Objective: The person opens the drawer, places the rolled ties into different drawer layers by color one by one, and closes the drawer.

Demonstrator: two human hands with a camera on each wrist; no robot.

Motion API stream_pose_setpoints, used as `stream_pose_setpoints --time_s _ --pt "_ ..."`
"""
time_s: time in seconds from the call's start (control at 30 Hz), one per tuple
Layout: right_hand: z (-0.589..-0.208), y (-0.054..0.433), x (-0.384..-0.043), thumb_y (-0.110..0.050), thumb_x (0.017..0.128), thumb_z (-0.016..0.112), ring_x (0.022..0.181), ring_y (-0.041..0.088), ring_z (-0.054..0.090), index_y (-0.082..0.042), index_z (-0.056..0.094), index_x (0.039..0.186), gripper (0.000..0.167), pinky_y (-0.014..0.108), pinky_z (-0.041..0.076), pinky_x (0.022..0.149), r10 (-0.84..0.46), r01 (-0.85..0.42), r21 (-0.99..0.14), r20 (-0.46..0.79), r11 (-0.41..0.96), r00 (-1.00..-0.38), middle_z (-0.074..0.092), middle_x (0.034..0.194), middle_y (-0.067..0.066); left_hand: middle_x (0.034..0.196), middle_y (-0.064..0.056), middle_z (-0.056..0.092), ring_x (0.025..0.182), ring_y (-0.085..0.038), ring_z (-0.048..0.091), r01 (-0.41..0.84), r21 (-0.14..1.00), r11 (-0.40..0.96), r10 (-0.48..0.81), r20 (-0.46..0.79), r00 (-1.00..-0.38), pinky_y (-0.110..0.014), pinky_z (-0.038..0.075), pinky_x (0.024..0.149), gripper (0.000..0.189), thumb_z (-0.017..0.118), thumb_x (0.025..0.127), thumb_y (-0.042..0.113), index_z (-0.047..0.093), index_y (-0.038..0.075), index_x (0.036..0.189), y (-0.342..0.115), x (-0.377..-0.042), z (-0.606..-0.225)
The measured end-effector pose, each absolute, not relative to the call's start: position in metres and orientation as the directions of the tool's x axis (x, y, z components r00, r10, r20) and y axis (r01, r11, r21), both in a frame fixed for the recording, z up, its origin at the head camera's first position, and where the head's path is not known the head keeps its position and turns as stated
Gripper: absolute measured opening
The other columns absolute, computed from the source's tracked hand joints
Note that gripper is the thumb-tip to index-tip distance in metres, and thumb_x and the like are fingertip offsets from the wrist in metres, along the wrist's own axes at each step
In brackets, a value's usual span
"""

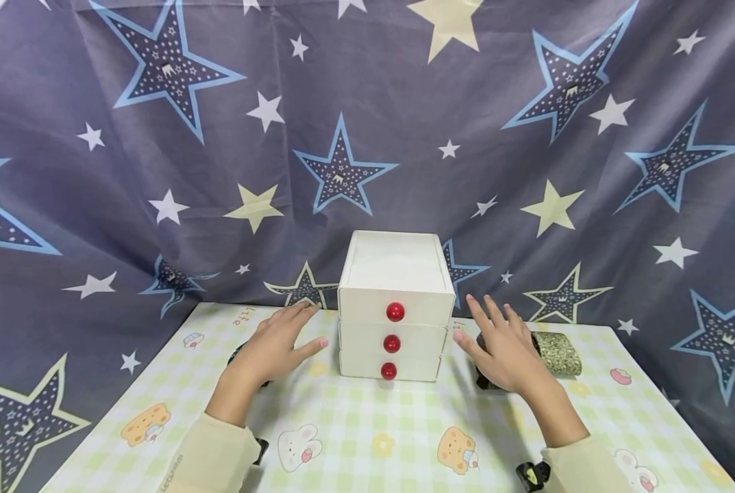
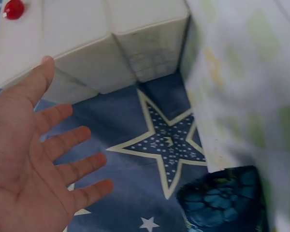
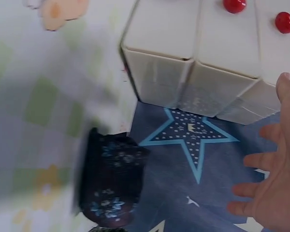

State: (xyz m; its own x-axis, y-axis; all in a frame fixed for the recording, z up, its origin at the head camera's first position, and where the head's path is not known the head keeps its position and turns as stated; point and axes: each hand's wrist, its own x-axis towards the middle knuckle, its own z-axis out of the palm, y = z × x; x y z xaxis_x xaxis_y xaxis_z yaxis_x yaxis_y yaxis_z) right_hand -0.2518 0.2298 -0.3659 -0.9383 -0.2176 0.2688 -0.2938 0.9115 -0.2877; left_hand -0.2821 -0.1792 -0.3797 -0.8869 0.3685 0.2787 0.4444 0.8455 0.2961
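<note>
Head view shows us a white three-drawer box (image 1: 398, 266) at 5 o'clock from the middle of the frame, standing on a pale checked tablecloth (image 1: 342, 411), three red knobs (image 1: 392, 344) in a column down its front. From the box we find the left hand (image 1: 281, 347) between 8 and 9 o'clock and the right hand (image 1: 504, 348) between 3 and 4. Neither has hold of anything: we see all the fingers spread and nearly straight, the left thumb near the box's side and just apart from it, the right thumb just beside the opposite side. Beyond the right hand, at 3 o'clock from the box, lies a rounded, speckled green thing (image 1: 559, 354). Left wrist view gives us a dark blue patterned thing (image 2: 220, 203) near 5 o'clock, mostly hidden behind the hand as the head camera sees it. Right wrist view puts a dark floral thing (image 3: 115, 183) near 7 o'clock; we cannot tell whether it joins the green one. Behind hangs a starry backdrop (image 1: 404, 212).
</note>
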Motion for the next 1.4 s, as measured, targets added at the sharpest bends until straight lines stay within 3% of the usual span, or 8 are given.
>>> stream_pose_setpoints --time_s 0.17,0.33,0.53,0.67,0.87,1.2,1.4 --pt "-0.357 0.23 -0.255 -0.064 0.104 0.039 0.149 0.058 0.009 -0.02 0.013 0.167 0.081 0.077 0.008 0.114 -0.222 -0.306 -0.328 0.27 0.893 -0.937 0.014 0.167 0.026 0.162 -0.017 0.036 0.146 -0.047 0.033 0.451 0.332 0.828 0.361 0.301 -0.883 -0.071 0.028 0.113 0.072 0.055 0.102 0.057 0.037 0.019 0.16 -0.175 -0.282 -0.365" --pt "-0.355 0.229 -0.26 -0.06 0.106 0.041 0.149 0.054 0.016 -0.019 0.014 0.166 0.078 0.074 0.013 0.115 -0.234 -0.356 -0.339 0.352 0.871 -0.906 0.019 0.167 0.024 0.157 -0.016 0.043 0.143 -0.043 0.039 0.47 0.348 0.811 0.349 0.357 -0.866 -0.065 0.034 0.113 0.066 0.055 0.103 0.053 0.042 0.018 0.157 -0.172 -0.284 -0.354" --pt "-0.355 0.224 -0.266 -0.046 0.106 0.053 0.141 0.05 0.034 -0.012 0.029 0.162 0.07 0.07 0.025 0.112 -0.252 -0.477 -0.311 0.553 0.822 -0.794 0.037 0.157 0.023 0.155 -0.016 0.046 0.145 -0.04 0.038 0.494 0.415 0.764 0.331 0.405 -0.852 -0.063 0.032 0.115 0.062 0.052 0.105 0.052 0.046 0.016 0.155 -0.168 -0.292 -0.354" --pt "-0.352 0.22 -0.27 -0.038 0.105 0.059 0.133 0.048 0.043 -0.008 0.041 0.156 0.062 0.068 0.033 0.108 -0.24 -0.531 -0.29 0.653 0.797 -0.718 0.049 0.145 0.025 0.151 -0.013 0.051 0.134 -0.035 0.052 0.519 0.483 0.706 0.311 0.446 -0.839 -0.057 0.043 0.109 0.06 0.052 0.105 0.052 0.048 0.016 0.153 -0.167 -0.3 -0.36" --pt "-0.347 0.21 -0.274 -0.033 0.102 0.065 0.126 0.045 0.049 -0.007 0.049 0.151 0.058 0.063 0.039 0.105 -0.244 -0.58 -0.27 0.715 0.769 -0.655 0.054 0.138 0.023 0.137 -0.006 0.059 0.114 -0.023 0.064 0.554 0.566 0.61 0.28 0.501 -0.819 -0.044 0.055 0.096 0.054 0.056 0.105 0.046 0.053 0.016 0.15 -0.166 -0.311 -0.363" --pt "-0.341 0.188 -0.281 -0.028 0.095 0.072 0.111 0.043 0.051 -0.003 0.061 0.138 0.051 0.059 0.04 0.09 -0.235 -0.635 -0.199 0.814 0.747 -0.531 0.059 0.125 0.022 0.12 -0.003 0.066 0.102 -0.016 0.064 0.677 0.547 0.492 0.268 0.645 -0.716 -0.035 0.058 0.086 0.038 0.062 0.104 0.031 0.064 0.012 0.138 -0.153 -0.323 -0.346" --pt "-0.346 0.17 -0.281 -0.027 0.093 0.074 0.105 0.04 0.05 -0.002 0.064 0.133 0.048 0.057 0.04 0.09 -0.232 -0.663 -0.175 0.847 0.728 -0.478 0.06 0.119 0.02 0.113 -0.005 0.07 0.095 -0.013 0.066 0.719 0.549 0.426 0.261 0.686 -0.679 -0.027 0.059 0.079 0.028 0.066 0.103 0.023 0.072 0.009 0.126 -0.148 -0.328 -0.348"
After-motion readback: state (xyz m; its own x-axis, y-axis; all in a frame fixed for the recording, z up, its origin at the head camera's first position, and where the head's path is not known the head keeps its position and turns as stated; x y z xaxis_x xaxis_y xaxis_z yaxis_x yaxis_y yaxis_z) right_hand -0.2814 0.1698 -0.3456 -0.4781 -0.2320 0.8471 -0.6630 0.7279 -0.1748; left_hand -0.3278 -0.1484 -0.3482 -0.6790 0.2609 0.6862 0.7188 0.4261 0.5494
